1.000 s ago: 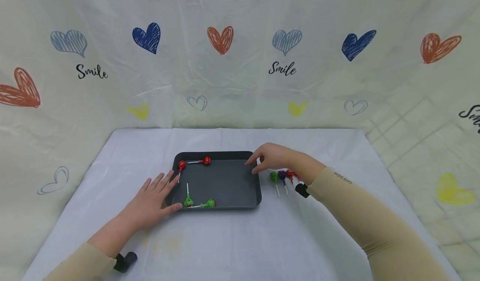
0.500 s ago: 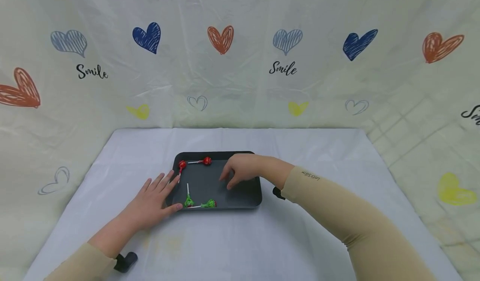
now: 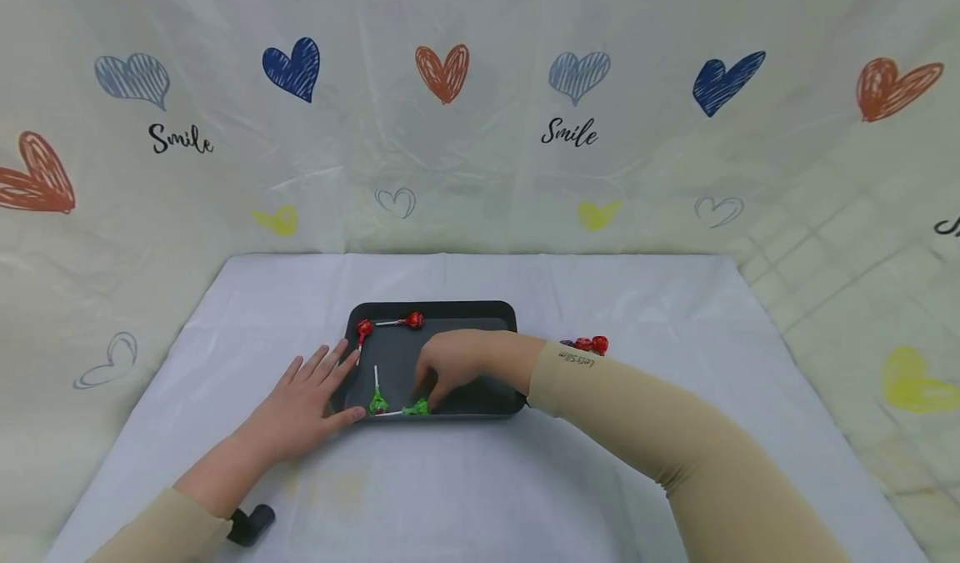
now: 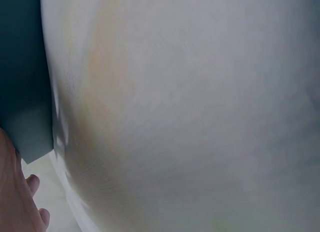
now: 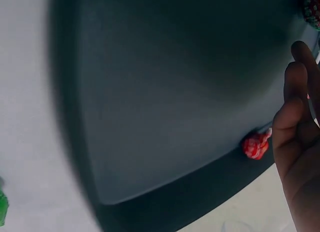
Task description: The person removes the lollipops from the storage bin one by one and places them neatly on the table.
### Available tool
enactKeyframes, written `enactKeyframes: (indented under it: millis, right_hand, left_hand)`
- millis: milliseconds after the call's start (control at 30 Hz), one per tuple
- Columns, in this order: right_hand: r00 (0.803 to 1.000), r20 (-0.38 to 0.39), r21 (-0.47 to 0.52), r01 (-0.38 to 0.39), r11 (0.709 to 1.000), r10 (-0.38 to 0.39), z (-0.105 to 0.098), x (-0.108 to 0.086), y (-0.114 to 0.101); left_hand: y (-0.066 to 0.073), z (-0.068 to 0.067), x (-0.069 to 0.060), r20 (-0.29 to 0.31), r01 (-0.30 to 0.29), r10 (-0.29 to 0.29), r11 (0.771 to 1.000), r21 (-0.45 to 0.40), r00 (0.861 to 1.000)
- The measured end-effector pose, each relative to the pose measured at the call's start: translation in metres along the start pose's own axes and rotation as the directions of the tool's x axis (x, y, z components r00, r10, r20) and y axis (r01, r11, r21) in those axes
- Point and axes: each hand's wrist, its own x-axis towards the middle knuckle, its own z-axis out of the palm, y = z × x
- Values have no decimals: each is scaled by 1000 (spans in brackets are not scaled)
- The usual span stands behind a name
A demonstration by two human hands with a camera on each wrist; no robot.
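Note:
A dark grey rectangular tray lies on the white-covered table. Two red-wrapped lollipops are in its far left part, one lollipop along the back and another at the left. Two green-wrapped ones lie near the front, one lollipop with its stick pointing back and another lollipop along the front edge. My left hand, fingers spread, rests at the tray's left edge. My right hand reaches down over the front green lollipop, finger and thumb apart around its head; whether they touch it is unclear.
Red lollipops and a purple one lie right of the tray, partly behind the right sleeve. In the right wrist view a green wrapper shows outside the tray. A cloth with printed hearts hangs behind the table.
My right hand has moved left and toward the front, from the tray's right edge to the front green lollipop. My left hand has stayed put.

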Motion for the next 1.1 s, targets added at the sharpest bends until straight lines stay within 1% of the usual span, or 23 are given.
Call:
enactKeyframes:
  millis: [133, 433, 700, 967, 1100]
  right_hand:
    - [1000, 13, -5, 12, 1000, -11, 2, 6, -4]
    - [999, 42, 10, -24, 1000, 23, 6, 10, -9]
    - [999, 25, -19, -24, 1000, 24, 6, 8, -12]
    - [1000, 15, -19, -12, 1000, 13, 7, 5, -10]
    - [999, 10, -33, -30, 999, 30, 5, 2, -6]
  left_hand:
    - [-1, -1, 0, 18, 7, -7, 1000, 13, 1000]
    - [-1, -1, 1, 19, 8, -8, 1000, 6, 1000]
    - [-3, 3, 1, 13, 18, -18, 1000, 12, 1000]
    - [0, 0, 0, 15, 17, -18, 1000, 9, 1000]
    - [0, -1, 0, 15, 15, -15, 1000, 10, 1000]
